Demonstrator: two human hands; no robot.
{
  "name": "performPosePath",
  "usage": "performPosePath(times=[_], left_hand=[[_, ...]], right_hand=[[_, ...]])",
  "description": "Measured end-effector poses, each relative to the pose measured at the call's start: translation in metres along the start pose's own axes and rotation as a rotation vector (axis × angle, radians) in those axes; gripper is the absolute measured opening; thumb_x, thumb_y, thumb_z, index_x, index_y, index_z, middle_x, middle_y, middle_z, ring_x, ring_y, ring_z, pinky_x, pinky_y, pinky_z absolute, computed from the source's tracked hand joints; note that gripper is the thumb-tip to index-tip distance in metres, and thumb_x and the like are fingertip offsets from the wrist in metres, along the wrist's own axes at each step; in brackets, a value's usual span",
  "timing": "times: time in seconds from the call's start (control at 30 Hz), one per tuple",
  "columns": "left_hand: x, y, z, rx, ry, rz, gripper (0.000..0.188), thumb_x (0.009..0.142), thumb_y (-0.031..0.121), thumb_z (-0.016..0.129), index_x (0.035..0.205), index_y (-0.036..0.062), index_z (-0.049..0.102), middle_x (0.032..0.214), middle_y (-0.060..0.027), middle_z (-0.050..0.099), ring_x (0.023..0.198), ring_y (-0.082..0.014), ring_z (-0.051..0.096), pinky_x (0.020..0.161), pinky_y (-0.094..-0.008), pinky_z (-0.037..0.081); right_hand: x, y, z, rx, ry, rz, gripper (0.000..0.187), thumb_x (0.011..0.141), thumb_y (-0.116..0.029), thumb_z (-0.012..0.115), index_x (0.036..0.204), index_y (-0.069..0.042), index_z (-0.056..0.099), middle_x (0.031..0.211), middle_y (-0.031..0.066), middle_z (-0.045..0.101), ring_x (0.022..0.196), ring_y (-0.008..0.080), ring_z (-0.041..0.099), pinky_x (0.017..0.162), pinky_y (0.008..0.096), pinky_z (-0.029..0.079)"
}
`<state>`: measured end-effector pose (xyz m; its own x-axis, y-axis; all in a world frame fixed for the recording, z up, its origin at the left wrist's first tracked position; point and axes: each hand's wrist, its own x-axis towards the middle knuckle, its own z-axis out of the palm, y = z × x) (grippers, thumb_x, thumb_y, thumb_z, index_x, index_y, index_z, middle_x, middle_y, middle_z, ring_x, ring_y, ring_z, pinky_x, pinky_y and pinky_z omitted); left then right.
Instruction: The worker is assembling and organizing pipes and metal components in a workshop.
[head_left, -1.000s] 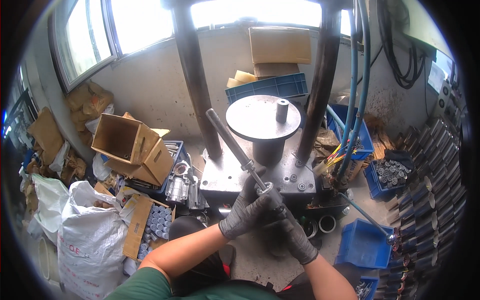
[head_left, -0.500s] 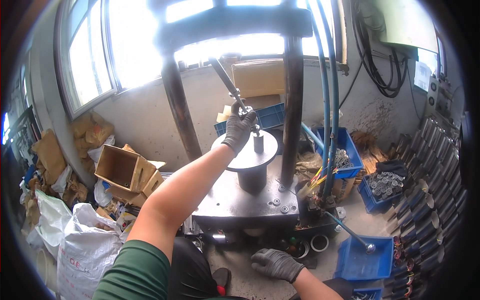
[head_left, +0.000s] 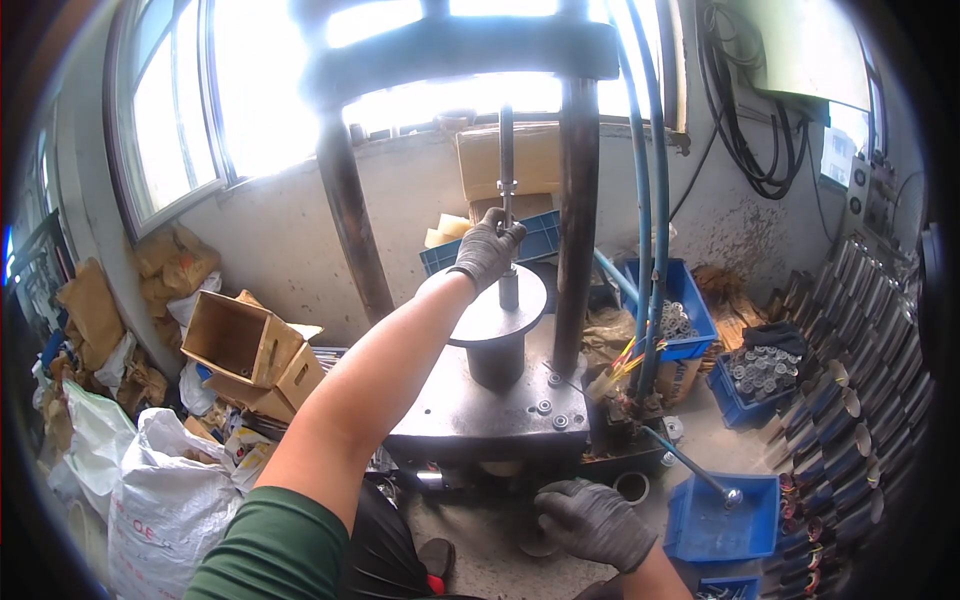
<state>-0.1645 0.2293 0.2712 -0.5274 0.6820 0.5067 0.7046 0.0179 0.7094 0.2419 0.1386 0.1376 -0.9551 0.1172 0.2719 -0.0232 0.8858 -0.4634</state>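
Observation:
My left hand (head_left: 489, 246), in a grey glove, is closed around the lower part of a slim metal shaft (head_left: 506, 150). The shaft stands upright, with a small collar partway up. Directly below it, a short dark cylinder (head_left: 509, 292) stands on the round steel plate (head_left: 472, 322) of a press; whether the two touch is hidden by my fingers. My right hand (head_left: 597, 522), also gloved, is held low in front of the press, fingers loosely bent and a little apart, with nothing visible in it.
Press posts (head_left: 578, 220) rise on both sides of the plate. Several small bearings (head_left: 545, 407) lie on the press bed. A lever with a ball knob (head_left: 733, 497) reaches over a blue bin (head_left: 690, 540). Metal tubes (head_left: 850, 330) are stacked at right; sacks (head_left: 170, 500) and a wooden box (head_left: 230, 340) at left.
The shaft has swung from tilted to upright, its lower end now over the short cylinder, with my left hand still around it. My right hand has moved slightly right and up.

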Motion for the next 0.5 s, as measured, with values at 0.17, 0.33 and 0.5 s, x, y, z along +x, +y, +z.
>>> performPosePath(times=[0.17,0.33,0.5], left_hand=[[-0.002,-0.003,0.002,-0.115,0.005,-0.055,0.03,0.107,0.028,0.072,0.125,0.0087,0.058,0.096,-0.007,0.068,0.09,-0.0168,0.067,0.083,-0.0339,0.057],[0.001,-0.002,0.003,-0.034,0.029,-0.042,0.045,0.101,0.035,0.074,0.132,0.0046,0.061,0.11,-0.0235,0.078,0.106,-0.0379,0.076,0.097,-0.0463,0.057],[-0.004,0.008,-0.002,0.002,0.026,-0.084,0.045,0.101,0.036,0.073,0.133,0.0058,0.061,0.116,-0.0272,0.077,0.113,-0.043,0.074,0.101,-0.0495,0.056]], right_hand=[[-0.033,-0.019,-0.077,-0.202,0.36,0.085,0.015,0.085,-0.012,0.076,0.097,-0.004,0.074,0.105,0.0171,0.077,0.095,0.0381,0.074,0.086,0.0487,0.06],[-0.056,0.001,-0.138,-0.483,0.133,0.376,0.023,0.085,-0.023,0.071,0.098,-0.004,0.076,0.095,0.019,0.074,0.088,0.0404,0.072,0.081,0.0525,0.057],[-0.07,0.028,-0.146,-0.284,-0.359,0.444,0.047,0.096,-0.043,0.065,0.126,-0.009,0.075,0.11,0.0227,0.078,0.104,0.0421,0.075,0.096,0.0521,0.059]])
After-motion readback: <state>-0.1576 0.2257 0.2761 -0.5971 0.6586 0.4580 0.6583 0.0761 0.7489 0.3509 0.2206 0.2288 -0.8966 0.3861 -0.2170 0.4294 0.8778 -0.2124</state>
